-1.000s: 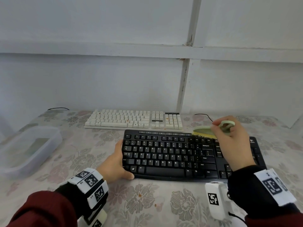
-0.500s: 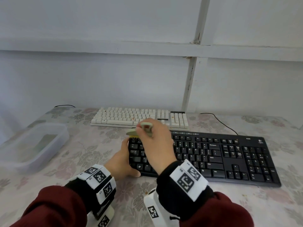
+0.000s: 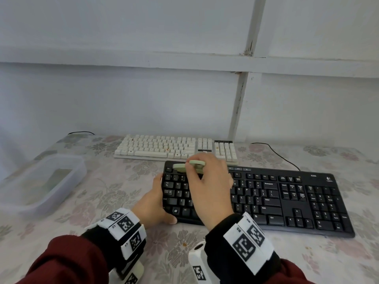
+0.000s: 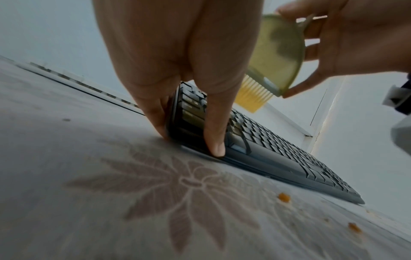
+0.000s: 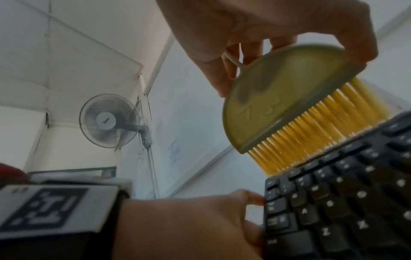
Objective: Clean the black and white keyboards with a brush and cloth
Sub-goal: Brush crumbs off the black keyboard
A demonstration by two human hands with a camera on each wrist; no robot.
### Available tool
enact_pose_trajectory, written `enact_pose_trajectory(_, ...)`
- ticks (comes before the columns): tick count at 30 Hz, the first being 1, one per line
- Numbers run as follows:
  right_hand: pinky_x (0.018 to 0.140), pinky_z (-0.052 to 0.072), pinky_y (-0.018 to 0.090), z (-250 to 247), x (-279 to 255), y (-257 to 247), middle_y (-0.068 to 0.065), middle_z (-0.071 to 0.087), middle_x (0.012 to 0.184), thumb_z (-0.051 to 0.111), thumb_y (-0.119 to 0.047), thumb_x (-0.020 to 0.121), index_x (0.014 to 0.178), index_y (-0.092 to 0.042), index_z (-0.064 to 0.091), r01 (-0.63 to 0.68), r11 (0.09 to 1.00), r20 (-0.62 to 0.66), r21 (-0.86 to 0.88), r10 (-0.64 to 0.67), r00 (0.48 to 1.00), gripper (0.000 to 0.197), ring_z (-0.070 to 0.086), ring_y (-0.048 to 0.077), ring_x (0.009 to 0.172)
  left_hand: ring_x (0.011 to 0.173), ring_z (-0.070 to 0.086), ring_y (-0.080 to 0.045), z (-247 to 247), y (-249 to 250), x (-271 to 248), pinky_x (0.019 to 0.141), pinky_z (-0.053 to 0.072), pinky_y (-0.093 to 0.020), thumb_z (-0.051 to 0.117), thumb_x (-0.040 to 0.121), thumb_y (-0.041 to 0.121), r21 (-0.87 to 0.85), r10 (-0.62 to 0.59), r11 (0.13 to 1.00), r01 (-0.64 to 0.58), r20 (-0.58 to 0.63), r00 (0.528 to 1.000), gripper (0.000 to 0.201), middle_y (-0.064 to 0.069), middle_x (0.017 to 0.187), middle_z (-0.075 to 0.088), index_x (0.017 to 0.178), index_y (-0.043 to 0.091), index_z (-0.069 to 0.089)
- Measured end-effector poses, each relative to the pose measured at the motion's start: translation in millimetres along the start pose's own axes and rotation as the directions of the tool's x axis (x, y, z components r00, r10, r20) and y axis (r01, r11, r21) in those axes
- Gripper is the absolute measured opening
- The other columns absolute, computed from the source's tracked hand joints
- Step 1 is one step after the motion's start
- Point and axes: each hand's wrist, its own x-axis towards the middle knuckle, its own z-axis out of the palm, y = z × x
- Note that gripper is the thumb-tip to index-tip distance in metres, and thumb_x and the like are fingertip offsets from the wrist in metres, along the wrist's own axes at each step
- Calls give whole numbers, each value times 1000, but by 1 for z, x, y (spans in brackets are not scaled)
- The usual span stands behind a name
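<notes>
The black keyboard lies on the flowered tablecloth in front of me, the white keyboard behind it. My right hand grips a pale green half-round brush over the black keyboard's top left corner. In the right wrist view the brush has yellow bristles that touch the top key rows of the black keyboard. My left hand holds the keyboard's left end, thumb on the front edge. The left wrist view shows the left fingers clamping that end of the keyboard, with the brush above. No cloth is in view.
A clear plastic box stands at the table's left. A black cable runs from the black keyboard toward the wall. Small orange crumbs lie on the tablecloth near the keyboard's front edge. A wall fan hangs behind.
My right hand has carried the brush from the right part of the black keyboard to its top left corner. The left hand has kept hold of the keyboard's left end.
</notes>
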Motion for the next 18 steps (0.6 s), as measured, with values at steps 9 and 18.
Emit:
enact_pose_trajectory(9, 105, 26, 49, -5, 2, 12, -21, 53, 103, 49, -33, 94, 97, -33, 58, -68, 997, -17, -20, 68, 998, 9, 39, 5, 107, 90, 60, -9, 0, -1, 1, 75, 46, -19, 80, 62, 2, -38, -13, 999, 14, 14, 1000, 121, 7, 101, 60, 143, 27, -6)
enact_pose_trajectory(18, 106, 26, 47, 4, -3, 0, -25, 49, 95, 50, -31, 94, 90, -37, 51, 1, 998, 49, 65, -5, 999, 7, 39, 2, 104, 80, 62, -7, 1, 1, -1, 66, 46, -16, 78, 62, 4, -16, -8, 1000, 8, 0, 1000, 119, 4, 93, 61, 141, 28, -7)
